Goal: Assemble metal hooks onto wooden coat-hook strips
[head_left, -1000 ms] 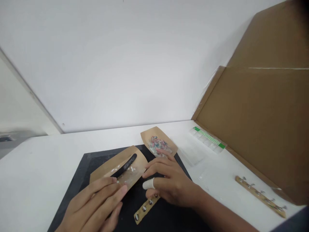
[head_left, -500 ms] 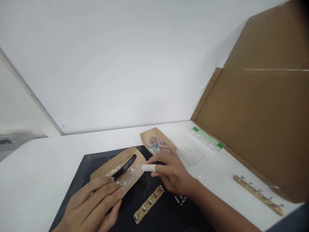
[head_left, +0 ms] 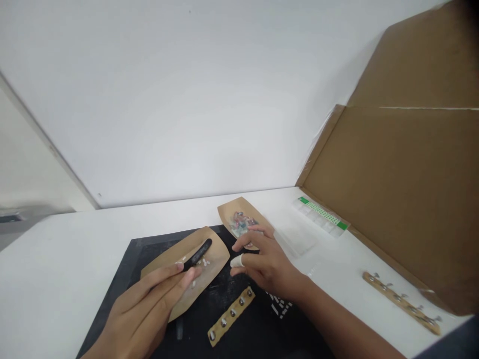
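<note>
My left hand (head_left: 140, 309) reaches over a brown paper tray (head_left: 219, 249), its fingers closed around the lower end of a black curved stick (head_left: 198, 254); the thumb is hidden. Small white pieces (head_left: 205, 262) lie in the tray around the stick. My right hand (head_left: 264, 259) hovers over the black mat (head_left: 219, 294), fingers loosely bent and apart, with nothing visible between them. One of its fingers wears a white finger cot (head_left: 237, 261). Nearest to it are the tray's right edge and a second paper tray (head_left: 230, 205) holding small wrapped items (head_left: 241, 219).
A tan strip with several metal studs (head_left: 232, 313) lies on the mat, with small white bits (head_left: 280, 306) beside my right forearm. Another studded strip (head_left: 402, 301) sits at right. A clear case with a green label (head_left: 324, 214) stands near the cardboard panel (head_left: 404, 199).
My left hand has slid up and right over the tray onto the black stick. My right hand has bent its capped finger back from the tray's edge. The tray has shifted slightly right.
</note>
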